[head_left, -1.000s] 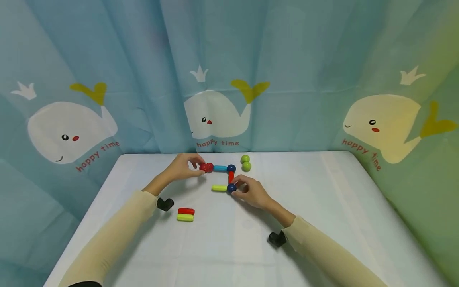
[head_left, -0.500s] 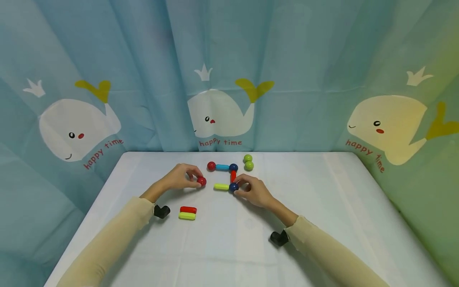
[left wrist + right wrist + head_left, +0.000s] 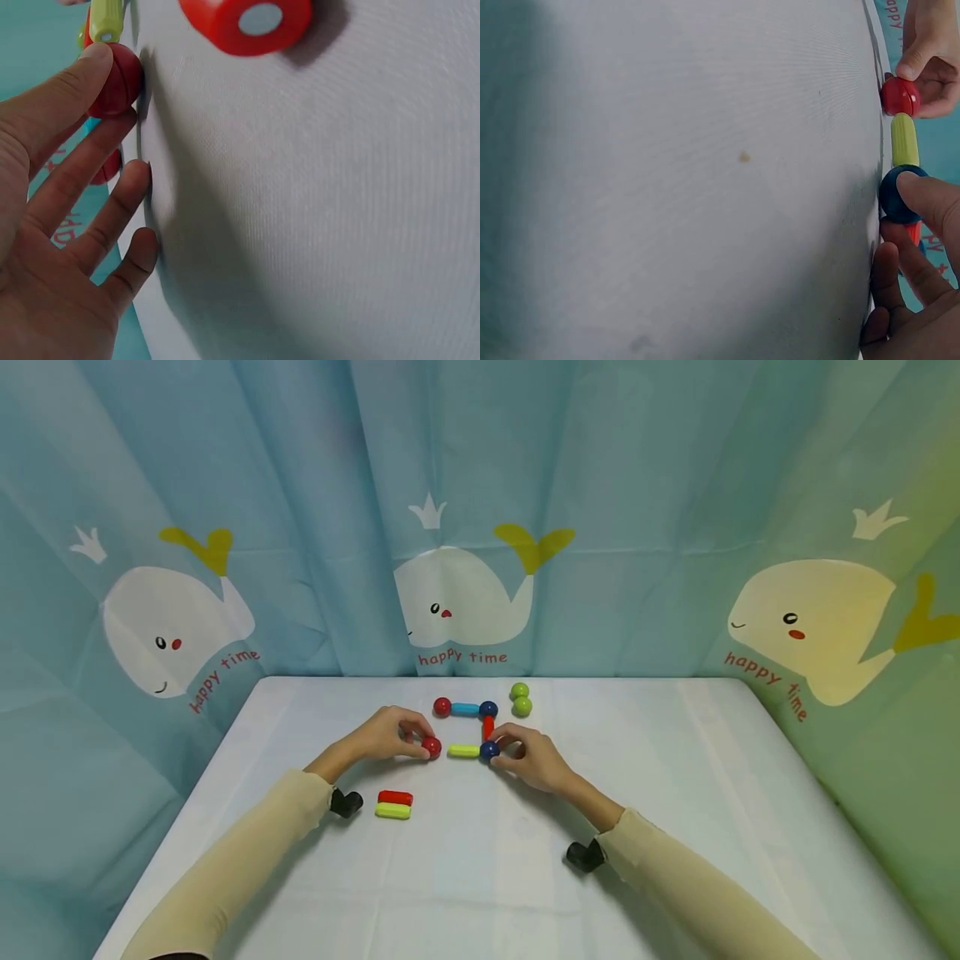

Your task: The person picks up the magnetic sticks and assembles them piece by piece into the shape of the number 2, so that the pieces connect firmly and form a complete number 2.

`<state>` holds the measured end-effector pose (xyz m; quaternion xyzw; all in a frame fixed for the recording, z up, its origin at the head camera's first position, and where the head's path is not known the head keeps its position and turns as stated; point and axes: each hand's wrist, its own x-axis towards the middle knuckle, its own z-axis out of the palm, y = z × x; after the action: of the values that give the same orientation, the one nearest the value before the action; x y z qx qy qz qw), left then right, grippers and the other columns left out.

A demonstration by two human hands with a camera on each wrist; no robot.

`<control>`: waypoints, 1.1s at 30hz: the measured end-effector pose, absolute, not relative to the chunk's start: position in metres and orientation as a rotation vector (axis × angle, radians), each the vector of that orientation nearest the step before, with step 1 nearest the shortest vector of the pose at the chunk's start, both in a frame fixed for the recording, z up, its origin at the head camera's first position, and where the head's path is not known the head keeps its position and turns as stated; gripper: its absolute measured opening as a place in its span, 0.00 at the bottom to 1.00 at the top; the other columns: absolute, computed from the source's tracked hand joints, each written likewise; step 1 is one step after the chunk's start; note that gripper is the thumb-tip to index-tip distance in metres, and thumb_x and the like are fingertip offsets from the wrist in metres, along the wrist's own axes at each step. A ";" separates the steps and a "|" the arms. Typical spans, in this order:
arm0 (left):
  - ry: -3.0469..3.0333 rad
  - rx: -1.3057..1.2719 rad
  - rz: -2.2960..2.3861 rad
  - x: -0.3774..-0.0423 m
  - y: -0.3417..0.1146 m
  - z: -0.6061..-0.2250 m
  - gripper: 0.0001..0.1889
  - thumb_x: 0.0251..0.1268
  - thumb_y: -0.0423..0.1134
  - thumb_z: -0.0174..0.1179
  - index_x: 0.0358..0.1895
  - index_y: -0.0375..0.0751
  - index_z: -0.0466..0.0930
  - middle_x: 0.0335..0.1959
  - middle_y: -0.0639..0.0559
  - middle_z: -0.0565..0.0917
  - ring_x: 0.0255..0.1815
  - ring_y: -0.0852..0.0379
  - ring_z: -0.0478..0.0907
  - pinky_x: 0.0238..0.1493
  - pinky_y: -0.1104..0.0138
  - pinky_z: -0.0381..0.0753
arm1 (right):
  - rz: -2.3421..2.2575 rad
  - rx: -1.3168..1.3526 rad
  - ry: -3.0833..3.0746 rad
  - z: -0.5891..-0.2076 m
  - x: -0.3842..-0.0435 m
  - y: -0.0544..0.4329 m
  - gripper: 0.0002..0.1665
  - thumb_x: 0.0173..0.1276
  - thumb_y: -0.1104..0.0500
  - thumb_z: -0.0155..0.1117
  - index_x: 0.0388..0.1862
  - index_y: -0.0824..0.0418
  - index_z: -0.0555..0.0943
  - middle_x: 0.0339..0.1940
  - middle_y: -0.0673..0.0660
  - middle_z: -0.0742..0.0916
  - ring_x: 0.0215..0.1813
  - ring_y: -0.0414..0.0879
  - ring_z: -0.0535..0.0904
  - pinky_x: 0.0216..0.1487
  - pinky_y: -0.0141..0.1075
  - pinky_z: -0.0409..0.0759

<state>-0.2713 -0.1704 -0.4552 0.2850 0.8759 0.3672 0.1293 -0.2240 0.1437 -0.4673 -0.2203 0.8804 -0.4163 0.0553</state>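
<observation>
My left hand (image 3: 386, 734) pinched a red ball (image 3: 431, 747) between thumb and forefinger, just short of the yellow rod (image 3: 463, 750); my right hand (image 3: 534, 762) pinched the near blue ball (image 3: 489, 751) at that rod's other end. The far red ball (image 3: 442, 707), light-blue rod (image 3: 465, 710), far blue ball (image 3: 488, 709), red rod (image 3: 489, 725), near blue ball and yellow rod appeared joined. The pinched red ball, loose rods (image 3: 395, 797) and green balls (image 3: 522, 706) were not yet attached.
</observation>
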 end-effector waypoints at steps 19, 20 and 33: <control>2.521 0.843 1.065 -0.272 -0.160 -0.454 0.14 0.58 0.41 0.78 0.47 0.47 0.89 0.44 0.55 0.88 0.37 0.57 0.80 0.45 0.64 0.81 | -1.265 -0.662 2.655 -0.465 -0.226 0.142 0.18 0.68 0.63 0.72 0.55 0.55 0.82 0.45 0.56 0.89 0.34 0.46 0.78 0.36 0.37 0.80; 2.523 0.843 1.063 -0.272 -0.160 -0.454 0.14 0.58 0.42 0.78 0.47 0.47 0.89 0.44 0.55 0.88 0.37 0.56 0.80 0.45 0.64 0.81 | -1.265 -0.661 2.654 -0.465 -0.226 0.142 0.18 0.68 0.63 0.72 0.55 0.55 0.82 0.46 0.56 0.89 0.34 0.46 0.78 0.36 0.37 0.80; 2.524 0.849 1.035 -0.273 -0.159 -0.455 0.14 0.58 0.42 0.77 0.47 0.48 0.89 0.44 0.56 0.88 0.37 0.57 0.80 0.43 0.64 0.81 | -1.227 -0.697 2.634 -0.461 -0.225 0.146 0.19 0.68 0.63 0.72 0.57 0.56 0.81 0.46 0.58 0.88 0.31 0.45 0.78 0.33 0.35 0.78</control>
<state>-0.2728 -0.1593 -0.4553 0.2941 0.8745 0.3587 0.1418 -0.2253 0.1458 -0.4615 -0.2326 0.8789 -0.4093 0.0766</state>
